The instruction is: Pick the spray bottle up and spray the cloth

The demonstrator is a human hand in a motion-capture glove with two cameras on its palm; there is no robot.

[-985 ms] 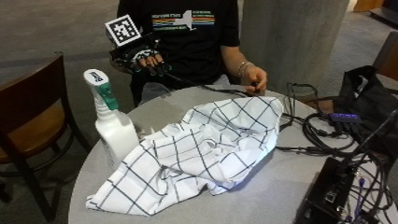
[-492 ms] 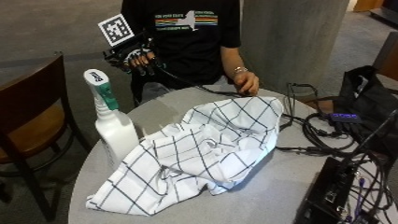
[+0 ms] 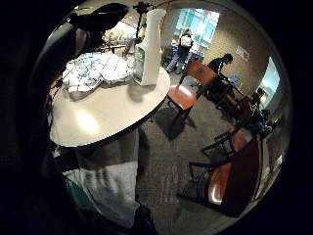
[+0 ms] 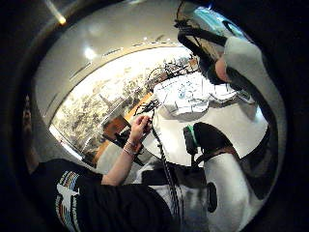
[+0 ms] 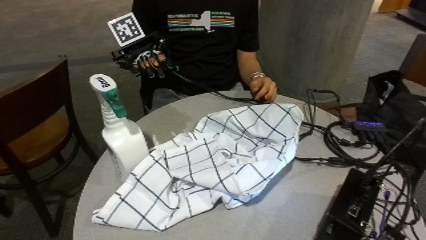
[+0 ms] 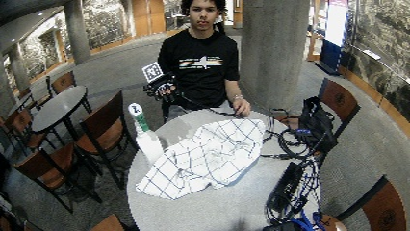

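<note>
One spray bottle (image 5: 118, 131) stood upright at the desk (image 5: 299, 200) edge nearest the wooden chair (image 5: 33, 130), touching one checked cloth (image 5: 213, 160) crumpled across the middle, while the gloved right hand (image 5: 148, 56) hung off the desk in front of the person's chest, fingers (image 5: 158, 67) loosely curled, holding nothing.

Grey carpet floor (image 6: 96, 62), fat concrete pillar (image 6: 272, 48) behind, wooden chairs (image 6: 106, 127) around round tables (image 6: 54, 103), stone wall (image 6: 102, 19) further back.
</note>
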